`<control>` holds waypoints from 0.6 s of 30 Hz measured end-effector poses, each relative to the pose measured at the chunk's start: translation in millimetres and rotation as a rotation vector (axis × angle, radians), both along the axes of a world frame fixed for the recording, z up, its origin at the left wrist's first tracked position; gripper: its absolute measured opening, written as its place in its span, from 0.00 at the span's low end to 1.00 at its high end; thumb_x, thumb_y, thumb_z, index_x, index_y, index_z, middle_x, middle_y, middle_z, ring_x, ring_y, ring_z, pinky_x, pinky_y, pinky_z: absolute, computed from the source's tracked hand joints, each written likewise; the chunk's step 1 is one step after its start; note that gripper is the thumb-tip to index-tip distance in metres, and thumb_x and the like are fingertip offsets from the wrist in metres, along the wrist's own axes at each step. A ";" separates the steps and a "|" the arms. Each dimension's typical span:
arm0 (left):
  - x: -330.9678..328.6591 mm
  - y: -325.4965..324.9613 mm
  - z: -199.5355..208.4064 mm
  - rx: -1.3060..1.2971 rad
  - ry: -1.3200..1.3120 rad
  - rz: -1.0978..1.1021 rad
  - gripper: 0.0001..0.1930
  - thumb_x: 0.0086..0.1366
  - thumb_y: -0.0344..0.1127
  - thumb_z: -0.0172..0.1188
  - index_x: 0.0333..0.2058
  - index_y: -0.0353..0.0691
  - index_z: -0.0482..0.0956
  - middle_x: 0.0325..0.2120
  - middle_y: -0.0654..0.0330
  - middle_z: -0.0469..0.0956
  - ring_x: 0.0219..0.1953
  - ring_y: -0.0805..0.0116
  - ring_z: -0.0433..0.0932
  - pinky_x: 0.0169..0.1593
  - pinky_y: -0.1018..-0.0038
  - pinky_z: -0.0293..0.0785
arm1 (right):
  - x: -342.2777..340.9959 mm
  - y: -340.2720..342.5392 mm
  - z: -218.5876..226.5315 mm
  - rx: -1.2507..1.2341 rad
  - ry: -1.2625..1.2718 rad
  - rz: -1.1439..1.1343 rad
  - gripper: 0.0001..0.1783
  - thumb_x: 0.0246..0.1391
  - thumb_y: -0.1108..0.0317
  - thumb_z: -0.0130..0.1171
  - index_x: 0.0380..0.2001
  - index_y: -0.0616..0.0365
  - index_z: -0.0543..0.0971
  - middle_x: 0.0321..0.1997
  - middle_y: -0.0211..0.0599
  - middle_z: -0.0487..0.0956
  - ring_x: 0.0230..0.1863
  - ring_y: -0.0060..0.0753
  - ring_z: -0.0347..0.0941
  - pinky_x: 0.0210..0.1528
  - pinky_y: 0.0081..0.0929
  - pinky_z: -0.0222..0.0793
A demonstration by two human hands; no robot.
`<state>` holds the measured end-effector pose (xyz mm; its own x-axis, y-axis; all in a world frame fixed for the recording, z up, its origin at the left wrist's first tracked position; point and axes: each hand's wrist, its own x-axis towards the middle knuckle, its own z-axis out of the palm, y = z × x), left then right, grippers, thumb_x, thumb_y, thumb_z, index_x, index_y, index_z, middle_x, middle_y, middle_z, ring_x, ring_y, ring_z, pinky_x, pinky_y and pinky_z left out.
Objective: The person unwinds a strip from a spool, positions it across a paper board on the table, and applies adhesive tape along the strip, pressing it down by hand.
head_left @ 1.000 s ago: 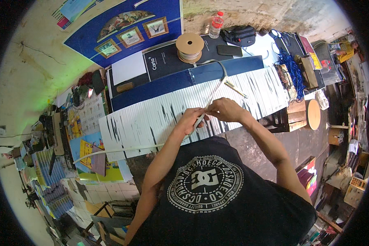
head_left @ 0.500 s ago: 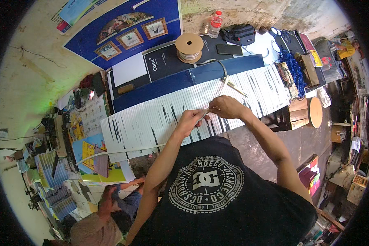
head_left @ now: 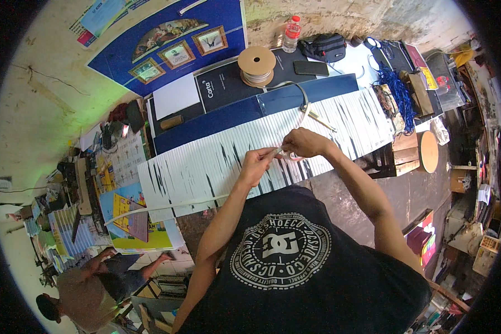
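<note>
A long row of thin white book blocks (head_left: 189, 170) stands edge-up across the bench in front of me, dark gaps between some. Above its middle, my left hand (head_left: 254, 167) pinches a narrow whitish ribbon (head_left: 172, 206), which trails off leftward over the near edge of the row. My right hand (head_left: 306, 143) is closed on the ribbon right beside the left fingertips. A small pale loop hangs under the right fingers; its far part is hidden. Just beyond the right hand, a slim brass-coloured tool (head_left: 320, 119) lies on the blocks.
Behind the row are dark blue boards (head_left: 217, 119), a ribbon spool (head_left: 256, 65), a phone (head_left: 311, 68), a water bottle (head_left: 291, 36) and a black pouch (head_left: 324, 48). Blue cords (head_left: 396, 94) lie at the right. Another person (head_left: 89, 295) is at the lower left.
My hands stay close together over the row, with the right fingers slightly turned. A pale loop now shows below them. The other person has shifted left.
</note>
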<state>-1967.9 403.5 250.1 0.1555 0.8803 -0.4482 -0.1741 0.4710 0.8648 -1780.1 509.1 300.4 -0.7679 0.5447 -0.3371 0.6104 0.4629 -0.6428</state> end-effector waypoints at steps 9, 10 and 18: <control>-15.1 -2.3 4.4 0.140 0.228 -0.046 0.12 0.67 0.32 0.58 0.45 0.34 0.82 0.28 0.65 0.83 0.19 0.86 0.61 0.22 0.84 0.59 | -12.2 2.3 -14.6 -0.116 0.006 -0.033 0.15 0.55 0.62 0.58 0.32 0.65 0.83 0.27 0.52 0.82 0.30 0.48 0.80 0.35 0.38 0.73; -18.3 -3.2 3.9 0.140 0.229 -0.040 0.12 0.67 0.32 0.58 0.45 0.34 0.82 0.28 0.65 0.83 0.19 0.86 0.61 0.22 0.84 0.59 | -15.2 0.5 -12.5 -0.110 0.036 -0.017 0.16 0.56 0.62 0.57 0.31 0.66 0.83 0.27 0.50 0.82 0.27 0.43 0.80 0.34 0.36 0.73; -40.8 -16.5 22.1 0.056 0.332 -0.089 0.11 0.67 0.31 0.57 0.42 0.31 0.83 0.30 0.60 0.85 0.33 0.78 0.78 0.40 0.79 0.72 | -40.8 -16.5 5.0 -0.026 -0.007 0.008 0.26 0.59 0.52 0.57 0.24 0.69 0.81 0.18 0.55 0.77 0.19 0.49 0.75 0.27 0.41 0.69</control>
